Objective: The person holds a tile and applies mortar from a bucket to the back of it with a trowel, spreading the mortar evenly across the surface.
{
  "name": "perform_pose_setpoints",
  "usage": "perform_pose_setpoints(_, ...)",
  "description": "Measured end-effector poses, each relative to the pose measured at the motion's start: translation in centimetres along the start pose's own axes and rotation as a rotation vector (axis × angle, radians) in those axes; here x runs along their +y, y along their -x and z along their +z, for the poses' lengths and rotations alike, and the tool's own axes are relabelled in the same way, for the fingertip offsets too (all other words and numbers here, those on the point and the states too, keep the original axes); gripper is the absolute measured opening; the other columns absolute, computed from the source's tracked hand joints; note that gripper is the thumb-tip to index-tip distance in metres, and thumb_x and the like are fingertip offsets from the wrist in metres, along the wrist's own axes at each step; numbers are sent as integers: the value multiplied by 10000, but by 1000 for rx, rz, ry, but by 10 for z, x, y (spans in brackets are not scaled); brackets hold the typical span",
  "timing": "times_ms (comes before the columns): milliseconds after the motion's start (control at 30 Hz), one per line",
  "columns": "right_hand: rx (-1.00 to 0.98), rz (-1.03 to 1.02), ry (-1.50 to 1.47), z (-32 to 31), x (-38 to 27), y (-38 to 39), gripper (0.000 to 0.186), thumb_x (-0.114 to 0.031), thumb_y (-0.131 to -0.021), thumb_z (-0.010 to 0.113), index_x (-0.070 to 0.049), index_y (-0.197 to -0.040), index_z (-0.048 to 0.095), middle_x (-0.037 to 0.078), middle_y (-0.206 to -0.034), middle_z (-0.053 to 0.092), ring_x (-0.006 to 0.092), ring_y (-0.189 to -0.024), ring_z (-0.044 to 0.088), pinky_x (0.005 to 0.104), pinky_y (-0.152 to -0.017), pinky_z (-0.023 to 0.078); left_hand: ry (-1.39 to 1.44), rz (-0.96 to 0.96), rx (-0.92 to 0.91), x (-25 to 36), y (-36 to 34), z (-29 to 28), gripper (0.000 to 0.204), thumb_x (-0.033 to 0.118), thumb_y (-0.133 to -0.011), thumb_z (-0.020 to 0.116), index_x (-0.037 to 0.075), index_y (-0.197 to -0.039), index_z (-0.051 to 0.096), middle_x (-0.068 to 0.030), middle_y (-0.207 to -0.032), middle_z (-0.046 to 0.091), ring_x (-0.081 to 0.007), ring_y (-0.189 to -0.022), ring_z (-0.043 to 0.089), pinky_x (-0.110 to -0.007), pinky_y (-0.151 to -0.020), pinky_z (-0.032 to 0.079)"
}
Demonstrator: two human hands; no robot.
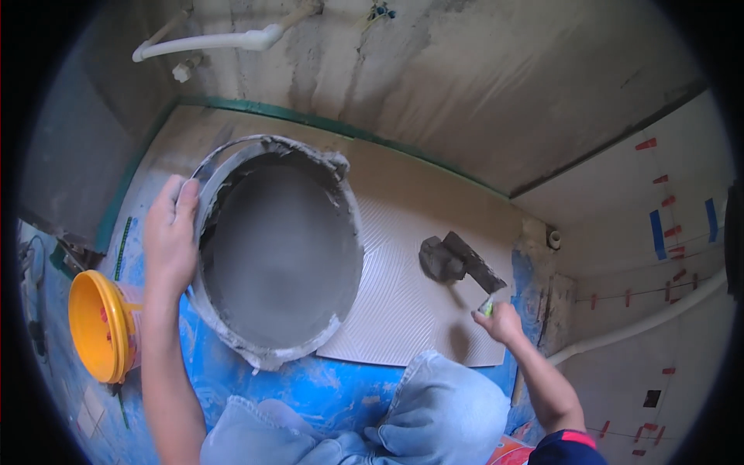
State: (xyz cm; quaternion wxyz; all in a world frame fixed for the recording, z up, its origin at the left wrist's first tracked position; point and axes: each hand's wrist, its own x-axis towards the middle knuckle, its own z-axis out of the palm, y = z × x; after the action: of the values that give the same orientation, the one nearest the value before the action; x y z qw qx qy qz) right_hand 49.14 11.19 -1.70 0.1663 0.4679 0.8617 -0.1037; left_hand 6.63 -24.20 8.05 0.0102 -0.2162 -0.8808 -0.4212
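Note:
My left hand (172,236) is wrapped round the left rim of a large bucket (358,240), close to its wire handle. Grey mortar (279,248) with a smooth surface fills the bucket, and dried mortar crusts the rim. On the right, my right hand (504,322) is closed round the handle of a trowel (479,265). A lump of dark grey mortar (440,260) clings to its blade. The trowel appears held above a large pale tile (411,310) with fine ridges across its face, and shadows fall on the tile beneath it.
A yellow bucket (97,325) lies tilted at the left. Blue sheeting (256,387) covers the floor. White pipes run along the back wall (209,45) and the right side (643,322). Red clips and blue tape mark the right tiled wall (620,263).

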Motion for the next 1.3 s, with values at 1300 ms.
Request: perform_pose_setpoints(1300, -189, -520, 236, -87, -311, -49, 587, -521, -914, 485, 16, -985, 712, 206, -1041, 703, 391, -999, 662, 448, -875, 525, 119, 52, 32, 11, 11, 2, 308, 278, -993, 529, 2, -857, 533, -264, -770, 581, -489, -762, 526, -475, -648, 432)
